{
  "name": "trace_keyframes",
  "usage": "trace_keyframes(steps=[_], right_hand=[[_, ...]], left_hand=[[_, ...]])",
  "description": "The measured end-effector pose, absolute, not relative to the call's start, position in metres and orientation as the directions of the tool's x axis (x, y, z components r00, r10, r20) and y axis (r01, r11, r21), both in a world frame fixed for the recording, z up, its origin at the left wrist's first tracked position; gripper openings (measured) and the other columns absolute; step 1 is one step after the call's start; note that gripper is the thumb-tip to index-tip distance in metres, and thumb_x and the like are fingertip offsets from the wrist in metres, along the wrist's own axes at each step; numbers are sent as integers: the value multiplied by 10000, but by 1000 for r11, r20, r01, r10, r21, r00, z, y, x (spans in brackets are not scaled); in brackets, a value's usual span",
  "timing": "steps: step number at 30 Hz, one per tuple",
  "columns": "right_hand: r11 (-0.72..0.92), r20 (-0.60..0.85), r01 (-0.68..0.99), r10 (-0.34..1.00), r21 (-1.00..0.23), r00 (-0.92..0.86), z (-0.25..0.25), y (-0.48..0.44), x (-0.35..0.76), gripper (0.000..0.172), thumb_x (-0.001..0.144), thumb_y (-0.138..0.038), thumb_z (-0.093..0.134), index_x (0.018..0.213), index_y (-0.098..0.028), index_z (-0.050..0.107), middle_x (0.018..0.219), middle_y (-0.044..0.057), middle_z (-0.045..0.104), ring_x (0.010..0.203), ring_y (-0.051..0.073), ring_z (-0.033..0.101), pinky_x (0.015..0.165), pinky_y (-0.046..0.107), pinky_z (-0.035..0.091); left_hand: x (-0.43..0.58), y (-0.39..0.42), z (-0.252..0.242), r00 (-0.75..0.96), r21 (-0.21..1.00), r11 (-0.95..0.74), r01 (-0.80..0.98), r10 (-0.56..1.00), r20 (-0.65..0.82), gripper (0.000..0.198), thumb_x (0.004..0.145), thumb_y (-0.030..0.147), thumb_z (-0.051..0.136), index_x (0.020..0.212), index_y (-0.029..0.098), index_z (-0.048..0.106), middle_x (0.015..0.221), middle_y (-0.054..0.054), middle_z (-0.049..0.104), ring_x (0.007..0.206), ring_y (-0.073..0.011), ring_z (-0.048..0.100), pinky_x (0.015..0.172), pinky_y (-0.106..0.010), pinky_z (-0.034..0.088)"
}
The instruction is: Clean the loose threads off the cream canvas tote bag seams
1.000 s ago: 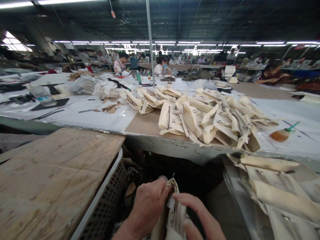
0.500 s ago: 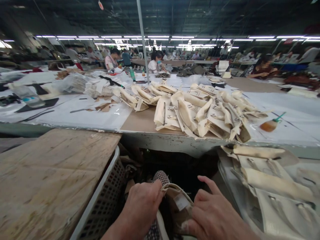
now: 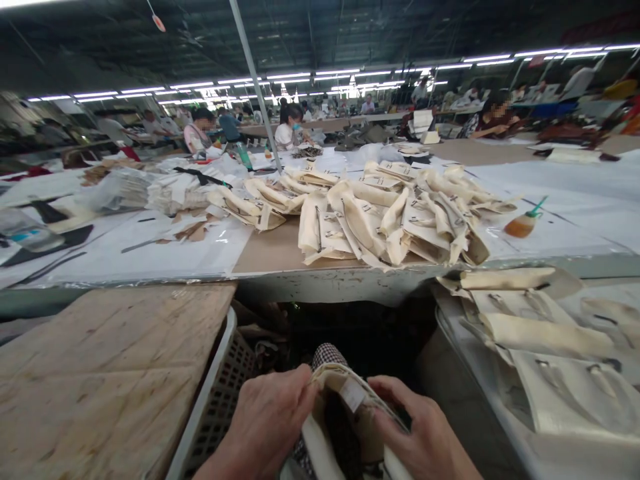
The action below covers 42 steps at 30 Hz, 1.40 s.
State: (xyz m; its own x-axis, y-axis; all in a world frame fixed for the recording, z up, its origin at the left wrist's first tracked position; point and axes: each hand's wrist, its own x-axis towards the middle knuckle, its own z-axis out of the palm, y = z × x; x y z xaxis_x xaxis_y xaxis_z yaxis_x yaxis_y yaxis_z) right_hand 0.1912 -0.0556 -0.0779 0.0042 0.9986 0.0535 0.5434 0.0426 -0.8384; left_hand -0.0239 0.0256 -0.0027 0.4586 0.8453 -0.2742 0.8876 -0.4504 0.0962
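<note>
In the head view, a cream bag (image 3: 323, 440) is held low in front of me, its opening facing up and its inside dark. My left hand (image 3: 270, 417) is closed on the left part of its rim. My right hand (image 3: 417, 423) pinches the right side of the rim, the thumb inside and the fingers outside. A small white label (image 3: 352, 395) shows on the inner wall between my hands. Just beyond the rim is black-and-white checked cloth (image 3: 327, 355), perhaps over a knee. The bag's lower part is hidden.
A pile of similar cream bags (image 3: 370, 223) covers the middle of the worktable (image 3: 270, 257). A glue bottle (image 3: 520, 225) stands right of it. More cream bags (image 3: 555, 333) lie at my right. A plastic basket (image 3: 217, 393) and a stained board (image 3: 100, 373) are at left. Several people work farther back.
My right hand has gone from a raised, outstretched index finger to gripping the bag's right rim. The left hand keeps its hold. The camera view has turned and tilted slightly.
</note>
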Motion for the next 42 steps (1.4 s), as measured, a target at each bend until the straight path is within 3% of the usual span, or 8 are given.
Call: trace_keyframes(steps=[3, 5, 10, 14, 19, 25, 36, 42], right_hand=[[71, 55, 501, 997, -862, -46, -85, -51, 187, 285, 918, -308, 500, 1161, -264, 641, 1042, 17, 751, 874, 183, 723, 778, 228, 549], [95, 84, 502, 995, -860, -45, -88, -51, 188, 298, 922, -323, 499, 1174, -258, 645, 1058, 26, 752, 879, 191, 725, 775, 225, 550], [113, 98, 484, 994, -868, -56, -92, -52, 191, 292, 923, -287, 503, 1182, -281, 638, 1033, 0, 756, 868, 170, 729, 786, 200, 549], [157, 157, 511, 987, -845, -45, -89, -50, 191, 298, 905, -266, 495, 1157, -251, 653, 1004, 10, 765, 840, 166, 739, 759, 190, 558], [187, 170, 522, 982, -832, -82, -78, -46, 194, 290, 897, -242, 504, 1138, -208, 661, 994, 28, 772, 830, 164, 745, 749, 177, 558], [131, 104, 469, 991, -873, -82, -69, -46, 198, 269, 920, -241, 508, 1146, -243, 655, 992, -8, 763, 827, 143, 728, 746, 172, 528], [-1, -22, 406, 999, -914, -47, -61, -47, 202, 294, 938, -236, 533, 1198, -275, 662, 1054, -25, 746, 924, 156, 704, 829, 198, 503], [5, -37, 418, 995, -909, -92, -57, -46, 205, 283, 965, -254, 506, 1204, -286, 655, 991, -26, 733, 896, 160, 686, 828, 213, 496]], left_hand=[[-24, 31, -3, 503, 254, -464, 849, 856, -117, 160, 893, 168, 521, 999, 236, 620, 998, -37, 685, 956, -259, 647, 849, -416, 500], [-22, 35, -3, 539, 402, -487, 776, 842, -20, 346, 785, 82, 599, 1095, 233, 570, 1181, -42, 621, 1114, -233, 573, 968, -382, 458], [-10, 44, -4, 628, 582, -520, 625, 778, 21, 302, 732, -13, 607, 907, 223, 540, 1213, -2, 581, 1147, -179, 535, 987, -310, 431], [0, 47, -5, 662, 572, -557, 602, 749, 32, 274, 774, -14, 621, 874, 227, 537, 1163, 25, 598, 1081, -173, 565, 931, -313, 447], [6, 52, -10, 713, 449, -664, 597, 696, 81, 210, 836, 11, 604, 826, 207, 527, 1081, 20, 625, 971, -182, 604, 820, -306, 479], [10, 56, -15, 764, 372, -764, 526, 617, 188, 144, 871, 63, 576, 814, 194, 553, 985, -1, 668, 863, -183, 645, 728, -292, 495], [10, 58, -21, 710, 551, -738, 389, 621, 331, 185, 732, 15, 525, 687, 190, 487, 975, 8, 699, 830, -139, 660, 745, -254, 489], [9, 59, -19, 691, 599, -703, 384, 649, 319, 181, 763, 33, 516, 688, 196, 496, 992, -7, 708, 859, -134, 678, 772, -232, 499]])
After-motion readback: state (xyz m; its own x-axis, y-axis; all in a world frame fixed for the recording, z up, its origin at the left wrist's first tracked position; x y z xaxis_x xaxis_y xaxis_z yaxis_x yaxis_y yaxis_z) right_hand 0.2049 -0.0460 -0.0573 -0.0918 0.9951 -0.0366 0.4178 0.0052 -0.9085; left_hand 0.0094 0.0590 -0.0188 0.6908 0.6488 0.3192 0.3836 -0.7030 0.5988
